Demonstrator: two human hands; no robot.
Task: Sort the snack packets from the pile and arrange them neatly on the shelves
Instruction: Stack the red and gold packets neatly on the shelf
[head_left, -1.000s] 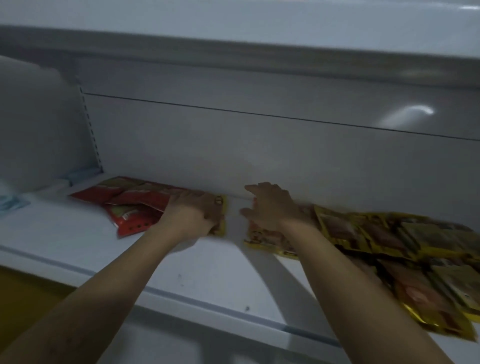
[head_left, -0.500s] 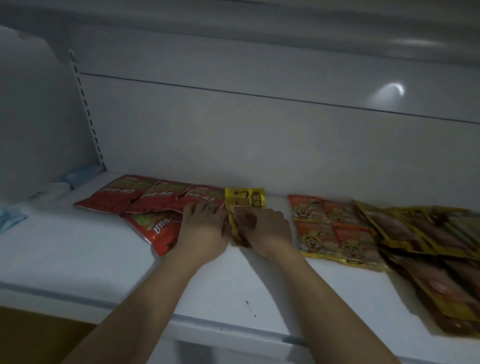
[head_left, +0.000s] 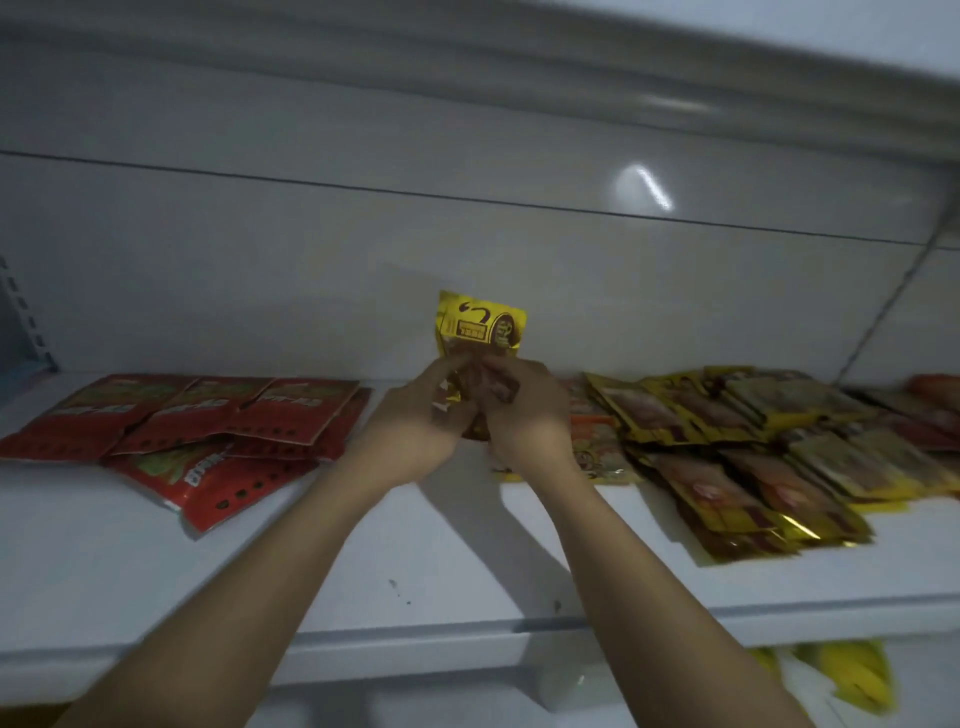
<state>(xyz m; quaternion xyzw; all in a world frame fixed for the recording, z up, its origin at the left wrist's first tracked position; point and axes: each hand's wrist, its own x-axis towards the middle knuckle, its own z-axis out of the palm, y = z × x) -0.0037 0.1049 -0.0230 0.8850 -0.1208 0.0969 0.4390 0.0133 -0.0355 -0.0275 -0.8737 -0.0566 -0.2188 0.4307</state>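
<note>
A small yellow snack packet (head_left: 480, 327) stands upright above the white shelf (head_left: 363, 561), held from both sides. My left hand (head_left: 415, 426) grips its lower left and my right hand (head_left: 524, 415) grips its lower right; the packet's bottom half is hidden by my fingers. Several red packets (head_left: 208, 421) lie flat in overlapping rows on the shelf to the left. An orange packet (head_left: 602, 447) lies just right of my right hand. A loose pile of yellow and brown packets (head_left: 769, 447) spreads over the right part of the shelf.
The shelf's white back panel (head_left: 467, 249) rises right behind the packets and an upper shelf edge (head_left: 519, 67) hangs overhead. A perforated upright (head_left: 26, 322) stands at the far left. Something yellow (head_left: 852, 675) shows below the shelf's front edge at the lower right.
Both hands have lifted the yellow packet off the shelf and stood it upright; half a second ago it lay flat under my fingers. The view has shifted right.
</note>
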